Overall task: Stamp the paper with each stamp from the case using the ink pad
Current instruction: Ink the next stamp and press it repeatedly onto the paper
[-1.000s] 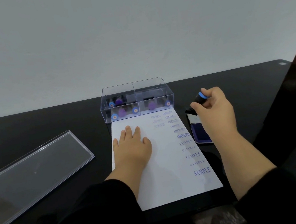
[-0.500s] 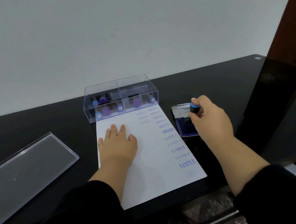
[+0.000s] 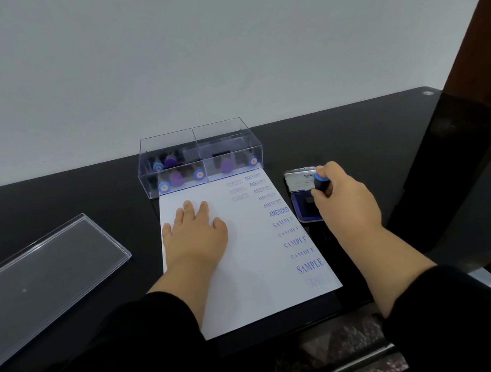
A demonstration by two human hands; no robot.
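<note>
A stamp with a blue cap is gripped in the curled fingers of the right hand and is held down at the open ink pad, which lies on the desk just beside the right edge of the paper. Whether the stamp face is fully pressed into the ink cannot be told. The paper is pinned flat by the left hand, fingers straight and spread on the sheet. A column of blue impressions is seen down the right side of the sheet, reading AMENDED and SAMPLE, with a shorter, blurred group at the top.

The inking step is judged to be in hand. Next, the stamp would need to be lifted across to a bare patch of paper and pressed down squarely.

Beyond the sheet's far edge the clear case is found, with blue- and purple-topped stamps inside. Its clear lid is laid well apart on the left.
</note>
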